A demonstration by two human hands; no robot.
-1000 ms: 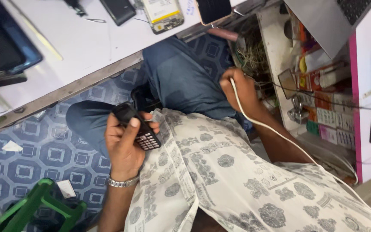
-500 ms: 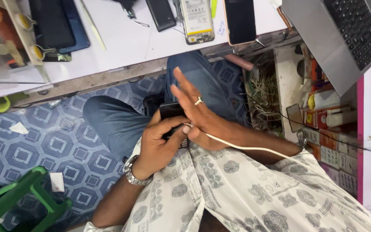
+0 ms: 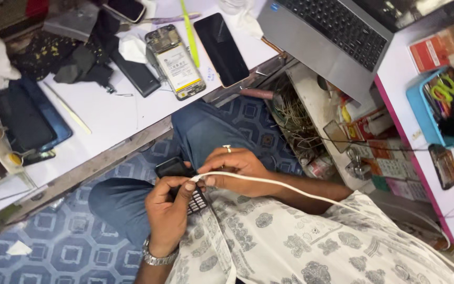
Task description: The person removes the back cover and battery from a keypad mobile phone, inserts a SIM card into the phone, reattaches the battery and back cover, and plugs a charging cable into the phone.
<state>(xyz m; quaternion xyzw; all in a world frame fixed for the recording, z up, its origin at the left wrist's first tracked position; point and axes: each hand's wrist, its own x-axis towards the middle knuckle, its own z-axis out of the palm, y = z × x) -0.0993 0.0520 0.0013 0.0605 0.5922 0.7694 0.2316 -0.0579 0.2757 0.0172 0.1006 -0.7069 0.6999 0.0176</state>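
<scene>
White workbench (image 3: 111,113) runs across the far left, cluttered. Open grey laptop (image 3: 337,39) at far right, hanging over the bench edge. Shelf unit (image 3: 395,152) on the right is packed with small boxes and tangled wire. Blue patterned floor (image 3: 53,247) at near left.

On the bench: an opened phone with its battery exposed (image 3: 174,62), and a dark phone lying face-up (image 3: 222,49) just right of it. A dark flat case (image 3: 22,118) sits further left.

Person is seated, knees under the bench.
- Left hand (image 3: 170,210): closed around a small black keypad phone (image 3: 182,184) held over the lap, thumb up near its top edge.
- Right hand (image 3: 235,168): thumb and forefinger pinched on the plug end of a white cable (image 3: 311,194), tip right at the phone. The cable trails off to the near right across the shirt.

Handling, my read:
- Phone looks light, rigid and smooth plastic, so it could slip. Grip it by the long sides, as it is held now.
- Cable is limp with no stiffness. Hold it at the moulded plug, not the cord.
- The plug tip is probably the fragile bit, so keep it straight, no sideways load.
</scene>
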